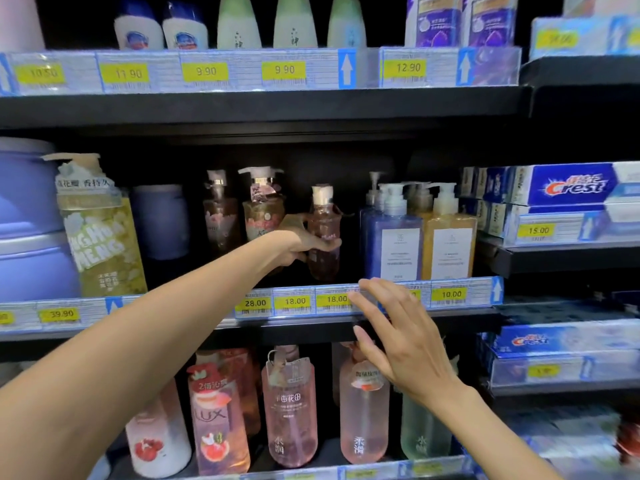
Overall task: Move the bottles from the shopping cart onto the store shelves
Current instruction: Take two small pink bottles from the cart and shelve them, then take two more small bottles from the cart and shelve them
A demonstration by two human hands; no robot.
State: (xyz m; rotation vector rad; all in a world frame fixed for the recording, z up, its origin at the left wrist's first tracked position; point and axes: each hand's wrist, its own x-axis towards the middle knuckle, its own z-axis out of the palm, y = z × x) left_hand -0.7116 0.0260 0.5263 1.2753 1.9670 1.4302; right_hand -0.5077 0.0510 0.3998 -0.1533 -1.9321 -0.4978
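My left hand [301,242] reaches onto the middle shelf [346,329] and grips a pink pump bottle [323,216] with a white cap, standing upright between two similar brownish-pink bottles [263,206] and a blue pump bottle [391,237]. Below and to the right, my right hand [391,334] hovers with its fingers spread in front of the shelf's price strip, holding nothing. The shopping cart is out of view.
A yellow pump bottle [448,233] stands beside the blue one. Large purple tubs [27,220] and a green-labelled bottle [100,230] fill the shelf's left end. Toothpaste boxes [571,185] sit to the right. Pink bottles [291,407] line the lower shelf.
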